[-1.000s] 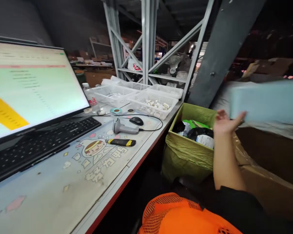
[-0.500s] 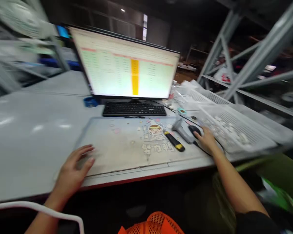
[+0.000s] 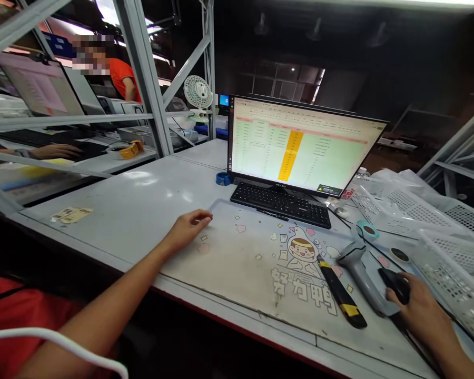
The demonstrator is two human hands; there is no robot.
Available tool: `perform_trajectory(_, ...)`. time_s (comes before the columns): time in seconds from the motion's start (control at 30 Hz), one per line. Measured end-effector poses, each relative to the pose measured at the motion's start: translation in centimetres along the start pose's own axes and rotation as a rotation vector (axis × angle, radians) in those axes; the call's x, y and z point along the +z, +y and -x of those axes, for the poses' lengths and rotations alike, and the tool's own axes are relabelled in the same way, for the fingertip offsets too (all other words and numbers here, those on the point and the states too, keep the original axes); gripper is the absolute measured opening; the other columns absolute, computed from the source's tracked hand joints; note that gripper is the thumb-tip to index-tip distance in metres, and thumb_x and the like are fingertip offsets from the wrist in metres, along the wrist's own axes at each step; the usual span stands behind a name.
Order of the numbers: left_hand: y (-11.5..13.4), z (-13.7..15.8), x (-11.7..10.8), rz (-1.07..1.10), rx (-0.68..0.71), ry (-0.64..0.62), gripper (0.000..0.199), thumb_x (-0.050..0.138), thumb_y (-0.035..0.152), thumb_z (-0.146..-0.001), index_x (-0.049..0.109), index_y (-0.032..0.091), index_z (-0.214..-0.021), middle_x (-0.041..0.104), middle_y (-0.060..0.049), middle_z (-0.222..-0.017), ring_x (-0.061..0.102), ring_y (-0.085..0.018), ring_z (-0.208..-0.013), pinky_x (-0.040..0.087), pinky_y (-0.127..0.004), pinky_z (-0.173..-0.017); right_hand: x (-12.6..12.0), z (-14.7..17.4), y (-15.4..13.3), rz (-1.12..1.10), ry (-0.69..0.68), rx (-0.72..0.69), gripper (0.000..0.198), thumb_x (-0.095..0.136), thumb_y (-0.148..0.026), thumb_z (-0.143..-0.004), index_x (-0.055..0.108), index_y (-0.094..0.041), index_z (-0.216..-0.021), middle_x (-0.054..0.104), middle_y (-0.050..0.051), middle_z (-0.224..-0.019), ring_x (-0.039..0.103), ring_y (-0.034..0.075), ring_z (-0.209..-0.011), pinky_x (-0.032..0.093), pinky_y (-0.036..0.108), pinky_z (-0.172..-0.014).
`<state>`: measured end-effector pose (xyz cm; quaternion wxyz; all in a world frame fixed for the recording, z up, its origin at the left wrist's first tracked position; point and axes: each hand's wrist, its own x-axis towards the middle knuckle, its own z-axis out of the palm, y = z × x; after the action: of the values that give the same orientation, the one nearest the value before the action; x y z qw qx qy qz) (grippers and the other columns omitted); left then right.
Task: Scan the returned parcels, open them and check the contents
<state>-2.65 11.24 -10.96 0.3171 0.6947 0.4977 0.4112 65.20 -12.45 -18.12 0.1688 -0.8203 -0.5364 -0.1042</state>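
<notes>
My right hand (image 3: 424, 313) rests over a black computer mouse (image 3: 398, 286) on the right side of the desk mat (image 3: 229, 273), its fingers around the mouse. Just left of it lies a grey handheld barcode scanner (image 3: 365, 279), and beside that a black and yellow utility knife (image 3: 342, 295). My left hand (image 3: 187, 229) hovers at or rests on the mat's left edge, I cannot tell which. Its fingers are loosely curved, with a gap between thumb and fingers and nothing in them. Beyond the mat stand a black keyboard (image 3: 280, 202) and a monitor (image 3: 296, 145) showing a spreadsheet.
White perforated baskets (image 3: 442, 247) crowd the right side. Tape rolls (image 3: 366, 229) lie near them, and a blue tape roll (image 3: 223, 179) sits left of the monitor. A metal rack post (image 3: 144, 79) rises at left; a co-worker's hand (image 3: 57, 151) rests beyond it.
The view has swung left, bringing the rack and people at left into sight. My left hand's fingers are more curled. My right hand stays on the mouse.
</notes>
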Motion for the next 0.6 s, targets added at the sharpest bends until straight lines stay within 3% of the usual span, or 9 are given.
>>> perform_trajectory(0.1, -1.9, -4.3, -0.6, 0.03, -0.073, 0.135, 0.051, 0.07, 0.066, -0.071, 0.076, 0.02, -0.092, 0.078, -0.008, -0.09, 0.071, -0.027, -0.088, 0.054, -0.039, -0.087, 0.9, -0.1, 0.4, -0.021, 0.054, -0.02, 0.079, 0.044, -0.072, -0.089, 0.054, -0.013, -0.141, 0.058, 0.024, -0.144, 0.061, 0.045, -0.128, 0.046, 0.06, -0.113)
perform_trajectory(0.17, -3.4, -5.7, -0.7, 0.045, -0.11, 0.198, 0.047, 0.069, 0.065, -0.071, 0.073, 0.019, -0.083, 0.075, -0.007, -0.079, 0.068, -0.025, -0.077, 0.053, -0.037, -0.079, 1.3, -0.1, 0.7, -0.033, 0.044, -0.02, 0.079, 0.044, -0.072, -0.089, 0.055, -0.017, -0.145, 0.053, 0.024, -0.15, 0.059, 0.049, -0.131, 0.048, 0.063, -0.11)
perform_trajectory(0.27, -5.2, -6.1, -0.7, 0.058, -0.122, 0.21, 0.042, 0.068, 0.061, -0.075, 0.071, 0.019, -0.077, 0.072, -0.005, -0.071, 0.062, -0.021, -0.067, 0.049, -0.033, -0.069, 1.4, 0.0, 0.9, -0.071, 0.009, 0.006, 0.083, 0.049, -0.072, -0.086, 0.051, -0.023, -0.152, 0.055, 0.022, -0.151, 0.061, 0.05, -0.13, 0.052, 0.064, -0.104)
perform_trajectory(0.4, -6.3, -6.2, -0.8, 0.109, -0.147, 0.189, 0.044, 0.068, 0.063, -0.075, 0.071, 0.019, -0.078, 0.071, -0.006, -0.072, 0.059, -0.019, -0.062, 0.045, -0.029, -0.059, 1.1, 0.2, 0.6, -0.1, 0.058, 0.047, 0.083, 0.047, -0.075, -0.084, 0.054, -0.021, -0.147, 0.057, 0.022, -0.148, 0.06, 0.05, -0.131, 0.048, 0.064, -0.113)
perform_trajectory(0.6, -6.5, -6.5, -1.1, 0.116, -0.151, 0.145, 0.045, 0.069, 0.064, -0.071, 0.071, 0.019, -0.076, 0.069, -0.004, -0.068, 0.057, -0.018, -0.061, 0.044, -0.03, -0.06, 1.0, 0.4, 0.0, -0.077, 0.041, 0.059, 0.084, 0.039, -0.073, -0.089, 0.055, -0.012, -0.144, 0.055, 0.024, -0.15, 0.058, 0.048, -0.134, 0.043, 0.061, -0.119)
